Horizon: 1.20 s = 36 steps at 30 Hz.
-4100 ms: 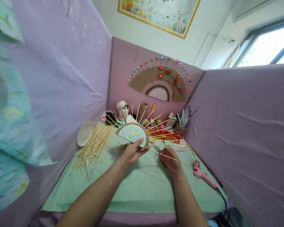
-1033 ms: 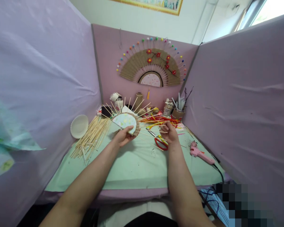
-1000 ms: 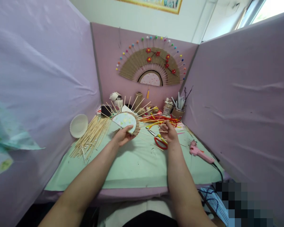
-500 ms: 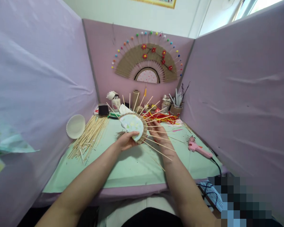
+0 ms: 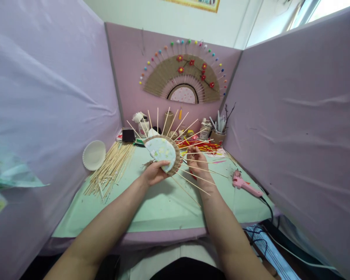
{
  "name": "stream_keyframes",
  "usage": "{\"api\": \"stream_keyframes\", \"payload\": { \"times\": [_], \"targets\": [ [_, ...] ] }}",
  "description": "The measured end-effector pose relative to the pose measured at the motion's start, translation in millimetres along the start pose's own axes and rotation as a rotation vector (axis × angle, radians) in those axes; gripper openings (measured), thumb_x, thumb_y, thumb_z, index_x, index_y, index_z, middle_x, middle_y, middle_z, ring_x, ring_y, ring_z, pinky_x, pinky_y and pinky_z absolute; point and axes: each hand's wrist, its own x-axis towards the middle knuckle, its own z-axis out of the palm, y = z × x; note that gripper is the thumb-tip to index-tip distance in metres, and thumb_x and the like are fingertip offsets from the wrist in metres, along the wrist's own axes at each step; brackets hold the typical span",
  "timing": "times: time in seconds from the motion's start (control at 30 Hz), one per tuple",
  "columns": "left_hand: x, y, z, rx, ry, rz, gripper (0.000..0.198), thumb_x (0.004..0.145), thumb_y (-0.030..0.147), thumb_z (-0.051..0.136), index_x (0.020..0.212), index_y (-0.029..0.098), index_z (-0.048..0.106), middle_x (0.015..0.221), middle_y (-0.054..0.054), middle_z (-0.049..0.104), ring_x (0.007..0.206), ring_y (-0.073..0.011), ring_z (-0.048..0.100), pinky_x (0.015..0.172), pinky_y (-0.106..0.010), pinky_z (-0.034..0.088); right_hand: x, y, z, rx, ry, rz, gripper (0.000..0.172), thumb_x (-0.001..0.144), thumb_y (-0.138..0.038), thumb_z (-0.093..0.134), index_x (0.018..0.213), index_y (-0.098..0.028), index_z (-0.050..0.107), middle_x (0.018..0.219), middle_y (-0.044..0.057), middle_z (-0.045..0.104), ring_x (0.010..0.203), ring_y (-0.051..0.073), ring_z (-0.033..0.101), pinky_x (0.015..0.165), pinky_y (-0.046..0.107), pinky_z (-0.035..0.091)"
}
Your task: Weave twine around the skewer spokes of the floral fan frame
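A half-round fan base [image 5: 160, 149] covered in pale floral fabric is tilted above the table, its curved rim wrapped in brown twine. Thin wooden sticks [image 5: 183, 123] radiate outward from that rim. My left hand [image 5: 155, 173] grips the base at its lower edge, thumb on the fabric and fingers underneath. Just right of the rim, my right hand [image 5: 198, 162] is raised behind several sticks, its thumb and fingers drawn together in a pinch. What those fingertips hold, if anything, is too small to make out.
Loose wooden sticks [image 5: 109, 171] lie in a pile at left beside a white bowl [image 5: 93, 155]. A pink glue gun [image 5: 246, 184] with a cord rests at right. Red and yellow strips [image 5: 202, 146], jars and a twine roll [image 5: 168, 120] line the back, below a finished fan [image 5: 160, 74].
My right hand has drawn slightly away from the rim and risen, its fingers now pinched together. The fan base has turned slightly in my left hand, which keeps its grip.
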Motion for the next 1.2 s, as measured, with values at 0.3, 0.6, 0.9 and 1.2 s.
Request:
{"api": "stream_keyframes", "payload": {
  "times": [0.3,0.6,0.9,1.2],
  "targets": [
    [0,1,-1.6,-0.001,-0.05,-0.038,0.052,0.079,0.01,0.055,0.131,0.006,0.051,0.112,-0.019,0.069,0.089,-0.0208,0.069,0.078,-0.031,0.052,-1,0,0,0.052,0.047,0.012,0.015,0.076,-0.014,0.069,0.077,-0.023,0.058,0.069,-0.002,0.068,0.07,0.012,0.068,0.058,0.023,0.059],
    [3,2,-3.4,-0.001,0.043,0.022,0.054,0.079,0.009,0.055,0.133,0.009,0.051,0.109,-0.016,0.071,0.085,-0.0196,0.07,0.074,-0.03,0.053,-6,-8,3,0.084,-0.029,0.017,0.018,0.08,-0.018,0.068,0.072,-0.022,0.052,0.062,-0.007,0.062,0.051,0.005,0.057,0.047,0.015,0.05],
    [8,18,-12.5,-0.047,0.193,0.176,0.052,0.079,0.006,0.051,0.132,0.008,0.051,0.102,-0.015,0.073,0.092,-0.0221,0.071,0.087,-0.034,0.055,-12,-24,-1,0.087,-0.068,-0.003,0.026,0.086,-0.028,0.063,0.068,-0.02,0.045,0.047,-0.011,0.037,0.035,0.003,0.033,0.033,0.012,0.031],
    [8,22,-17.9,0.013,0.234,0.111,0.055,0.077,0.006,0.051,0.132,0.007,0.049,0.101,-0.016,0.073,0.088,-0.0242,0.072,0.076,-0.032,0.058,-11,-28,-3,0.071,-0.106,-0.11,0.026,0.087,-0.026,0.063,0.068,-0.021,0.045,0.048,-0.012,0.037,0.034,0.002,0.031,0.034,0.011,0.033]
  ]
}}
